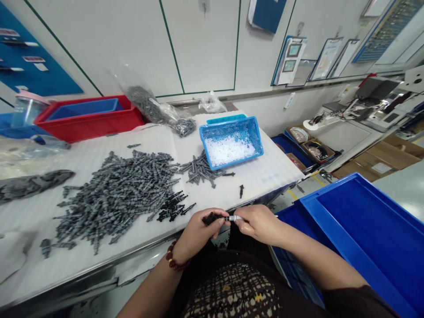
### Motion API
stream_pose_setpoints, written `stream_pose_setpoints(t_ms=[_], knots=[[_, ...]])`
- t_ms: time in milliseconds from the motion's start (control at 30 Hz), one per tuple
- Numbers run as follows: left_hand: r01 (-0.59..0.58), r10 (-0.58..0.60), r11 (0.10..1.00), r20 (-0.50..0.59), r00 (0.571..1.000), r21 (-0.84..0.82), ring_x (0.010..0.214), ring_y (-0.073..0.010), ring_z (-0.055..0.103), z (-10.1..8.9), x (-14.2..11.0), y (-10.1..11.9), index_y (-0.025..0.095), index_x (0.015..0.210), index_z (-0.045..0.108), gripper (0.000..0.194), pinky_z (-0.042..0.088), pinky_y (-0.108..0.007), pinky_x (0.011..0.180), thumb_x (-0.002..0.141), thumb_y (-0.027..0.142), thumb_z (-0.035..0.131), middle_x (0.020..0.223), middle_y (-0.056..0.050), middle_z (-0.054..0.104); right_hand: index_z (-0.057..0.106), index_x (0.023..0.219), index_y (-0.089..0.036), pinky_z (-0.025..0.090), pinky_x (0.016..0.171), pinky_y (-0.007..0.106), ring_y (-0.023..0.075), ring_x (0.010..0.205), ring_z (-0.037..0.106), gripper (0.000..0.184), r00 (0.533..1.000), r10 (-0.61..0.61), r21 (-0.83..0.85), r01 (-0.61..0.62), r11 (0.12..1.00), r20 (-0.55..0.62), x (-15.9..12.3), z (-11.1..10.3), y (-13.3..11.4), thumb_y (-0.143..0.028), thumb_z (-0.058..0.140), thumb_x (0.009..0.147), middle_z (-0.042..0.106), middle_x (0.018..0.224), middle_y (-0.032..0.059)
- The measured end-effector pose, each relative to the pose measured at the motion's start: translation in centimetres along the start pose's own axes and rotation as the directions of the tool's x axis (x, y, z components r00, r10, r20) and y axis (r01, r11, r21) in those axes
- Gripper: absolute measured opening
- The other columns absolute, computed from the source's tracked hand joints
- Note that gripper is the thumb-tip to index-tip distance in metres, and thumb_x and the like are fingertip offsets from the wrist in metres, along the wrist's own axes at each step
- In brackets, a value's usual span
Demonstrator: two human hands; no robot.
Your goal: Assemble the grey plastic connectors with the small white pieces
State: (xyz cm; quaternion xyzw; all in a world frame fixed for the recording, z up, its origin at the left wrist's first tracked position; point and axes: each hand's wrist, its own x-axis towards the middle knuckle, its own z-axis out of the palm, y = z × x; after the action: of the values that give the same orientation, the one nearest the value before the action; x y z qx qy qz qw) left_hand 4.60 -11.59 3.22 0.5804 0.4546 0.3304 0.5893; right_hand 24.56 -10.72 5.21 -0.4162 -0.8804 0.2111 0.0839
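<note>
In the head view, two bare hands meet low in the middle of the frame, just past the front edge of the white-topped table [261, 176]. The left hand [200, 227], with a brown bead bracelet [171, 257] on its wrist, pinches a small black part [212, 218] between thumb and fingers. The right hand [260, 223] is curled tight around a silver and white stick [235, 218], and the stick's tip meets the right end of the black part. A big heap of gray parts [115, 194] fills the left middle of the frame. At its lower right corner is a small bunch of black parts [172, 205]. One lone black piece [241, 191] sits on the table just above the hands. Near the center, a light blue bin [236, 162] is tipped toward the person and is full of tiny white rings [228, 149]. A little pile of gray pieces [198, 171] lies by its left side. In the upper left, a red bin [89, 128] has a blue bin [86, 108] inside it. Big blue trays [367, 234] fill the lower right.
</note>
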Motion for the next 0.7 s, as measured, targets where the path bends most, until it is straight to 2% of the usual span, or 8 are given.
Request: stream_pose_setpoints(t_ms=[167,333,567,700], knots=[[0.005,-0.004,1.000,-0.030,1.000,0.027,0.042,-0.0083,0.045,0.3,-0.3,0.4,0.015,0.087,0.065,0.019,0.039,-0.020,0.046,0.076,0.029,0.058,0.056,0.002,0.060,0.055,0.068,-0.018,0.018,0.053,0.024,0.0113,0.057,0.045,0.024,0.997,0.017,-0.034,-0.020,0.999,-0.070,0.1,0.3,-0.1,-0.030,0.047,0.087,0.056,0.061,-0.0009],[0.000,0.003,0.999,-0.062,0.998,0.043,0.041,-0.0088,0.045,0.6,-0.3,0.7,0.015,0.084,0.066,0.019,0.040,-0.020,0.045,0.073,0.029,0.059,0.051,0.003,0.057,0.057,0.066,-0.017,0.017,0.051,0.025,0.0114,0.056,0.048,0.028,0.996,0.062,-0.065,-0.066,0.996,-0.065,0.1,0.3,-0.1,-0.035,0.049,0.086,0.058,0.060,-0.0003],[-0.015,0.022,0.997,-0.107,0.994,0.074,0.042,-0.0082,0.046,0.5,-0.5,0.6,0.015,0.083,0.066,0.017,0.040,-0.020,0.046,0.073,0.028,0.060,0.060,0.000,0.063,0.059,0.066,-0.018,0.016,0.052,0.026,0.0121,0.056,0.049,0.030,0.987,0.149,-0.093,-0.154,0.984,-0.055,0.5,0.5,-0.3,-0.039,0.050,0.084,0.060,0.060,0.0008],[-0.023,0.010,0.997,-0.169,0.986,-0.071,0.043,-0.0076,0.045,0.3,-0.2,-0.3,0.015,0.082,0.064,0.017,0.039,-0.020,0.047,0.073,0.029,0.063,0.059,0.000,0.062,0.057,0.066,-0.019,0.019,0.052,0.025,0.0127,0.058,0.050,0.027,0.973,0.226,-0.068,-0.228,0.971,-0.041,0.3,0.3,0.2,-0.035,0.048,0.086,0.060,0.061,0.0005]])
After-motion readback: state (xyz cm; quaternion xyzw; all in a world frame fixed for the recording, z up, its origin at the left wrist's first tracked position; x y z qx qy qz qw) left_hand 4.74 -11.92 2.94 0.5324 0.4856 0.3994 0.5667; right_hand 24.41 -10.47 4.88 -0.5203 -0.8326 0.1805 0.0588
